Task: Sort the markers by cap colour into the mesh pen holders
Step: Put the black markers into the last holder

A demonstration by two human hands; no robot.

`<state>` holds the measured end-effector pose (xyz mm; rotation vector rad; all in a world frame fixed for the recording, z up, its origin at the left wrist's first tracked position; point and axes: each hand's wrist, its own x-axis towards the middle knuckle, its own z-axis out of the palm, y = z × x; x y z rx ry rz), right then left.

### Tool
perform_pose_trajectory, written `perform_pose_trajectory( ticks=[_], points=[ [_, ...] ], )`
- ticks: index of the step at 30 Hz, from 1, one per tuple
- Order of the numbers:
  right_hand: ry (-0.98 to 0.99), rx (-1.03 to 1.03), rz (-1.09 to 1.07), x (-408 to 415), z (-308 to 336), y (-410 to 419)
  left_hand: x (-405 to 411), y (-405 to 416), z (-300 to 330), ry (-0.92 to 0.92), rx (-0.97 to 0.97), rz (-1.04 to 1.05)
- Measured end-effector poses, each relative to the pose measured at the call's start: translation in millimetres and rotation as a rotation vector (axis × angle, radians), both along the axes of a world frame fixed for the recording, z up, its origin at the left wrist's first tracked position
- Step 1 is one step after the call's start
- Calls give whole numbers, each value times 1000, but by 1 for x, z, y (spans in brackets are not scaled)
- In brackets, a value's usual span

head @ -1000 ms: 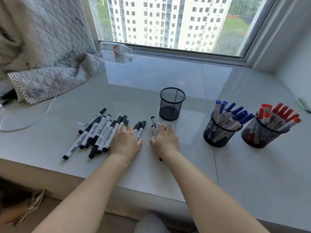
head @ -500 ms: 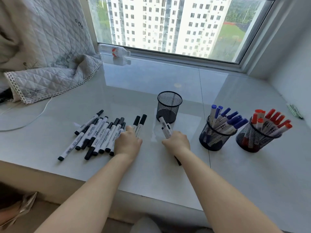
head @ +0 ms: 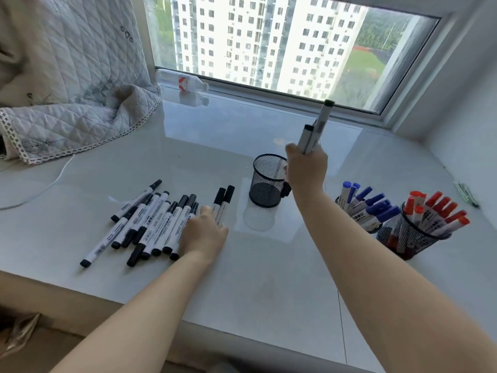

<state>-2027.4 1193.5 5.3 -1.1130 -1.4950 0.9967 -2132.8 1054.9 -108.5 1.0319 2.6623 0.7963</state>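
Observation:
My right hand [head: 306, 168] grips a small bunch of black-capped markers [head: 315, 130], held upright above and just right of the empty black mesh holder [head: 266, 181]. One black cap pokes out below my fist. My left hand [head: 205, 234] rests on the sill with curled fingers over the near ends of two markers [head: 223, 204], beside a pile of several black-capped markers [head: 150, 222]. To the right stand a mesh holder of blue-capped markers [head: 363, 208] and a mesh holder of red-capped markers [head: 427, 222].
The work surface is a glossy white window sill [head: 269, 265]. A quilted grey blanket [head: 67, 103] and a white cable [head: 48, 184] lie at the left. A plastic bottle [head: 185, 83] lies by the window frame. A green object [head: 466, 193] sits at the far right.
My right hand has lifted its markers off the sill and raised them upright over the empty holder. My left hand has stayed on the pile.

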Motion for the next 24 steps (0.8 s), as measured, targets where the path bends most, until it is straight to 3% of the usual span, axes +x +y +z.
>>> perform_pose_trajectory(
  ticks=[3, 8, 14, 24],
  points=[
    [3, 112, -46, -11, 9, 7, -1, 4, 0, 4, -9, -35],
    [155, 115, -103, -30, 11, 22, 1, 6, 1, 66, -30, -58],
    [-97, 20, -53, -31, -29, 31, 0, 8, -1, 42, -28, -60],
    [-275, -22, -38, -19, -48, 19, -2, 11, -2, 44, -51, -56]
  ],
)
